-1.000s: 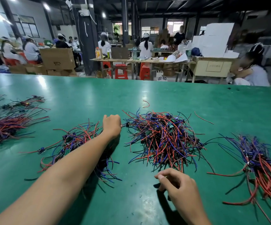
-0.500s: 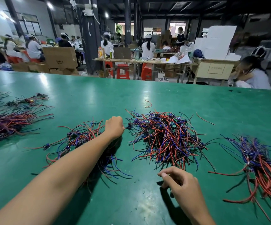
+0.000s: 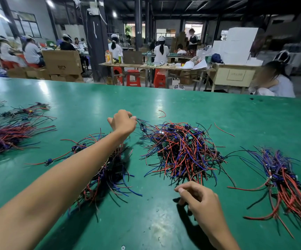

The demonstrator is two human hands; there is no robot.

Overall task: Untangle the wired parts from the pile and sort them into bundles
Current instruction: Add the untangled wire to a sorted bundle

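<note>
A tangled pile of red, blue and black wired parts (image 3: 180, 150) lies at the middle of the green table (image 3: 182, 109). My left hand (image 3: 121, 121) is raised at the pile's upper left edge and pinches a wired part (image 3: 142, 126) that trails back into the pile. My right hand (image 3: 199, 197) hovers just in front of the pile, fingers curled, thumb and forefinger close together; whether they pinch a wire I cannot tell. A sorted bundle (image 3: 108, 168) lies under my left forearm. Another bundle (image 3: 286, 179) lies at the right.
More sorted bundles (image 3: 7, 134) lie at the far left of the table. Single loose red wires (image 3: 162, 114) lie behind the pile. A person (image 3: 274, 82) sits at the table's far right edge. Other workers, tables, red stools and cardboard boxes fill the hall behind.
My left hand has lifted off the table and moved up and back, drawing a wired part out of the pile's left edge. My right hand has stayed in front of the pile.
</note>
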